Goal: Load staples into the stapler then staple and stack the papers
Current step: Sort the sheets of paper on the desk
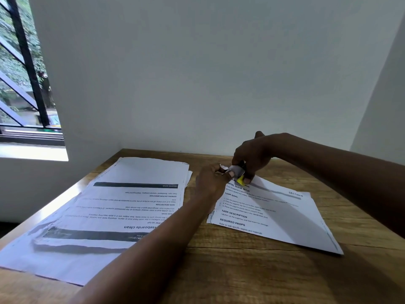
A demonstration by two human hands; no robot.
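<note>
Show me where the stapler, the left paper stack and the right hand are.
stapler (240,179): head view, on its yellow tip.
left paper stack (122,207): head view, on the top sheet's printed middle.
right hand (254,156): head view, on its back.

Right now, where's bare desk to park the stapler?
Free: near edge of the wooden desk in front of the right paper set, and the far right corner. Crowded: left paper stack and around both hands.

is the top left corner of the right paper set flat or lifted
Lifted: the corner curls up off the wooden table, pinched by the left hand at the stapler under the right hand.
</note>
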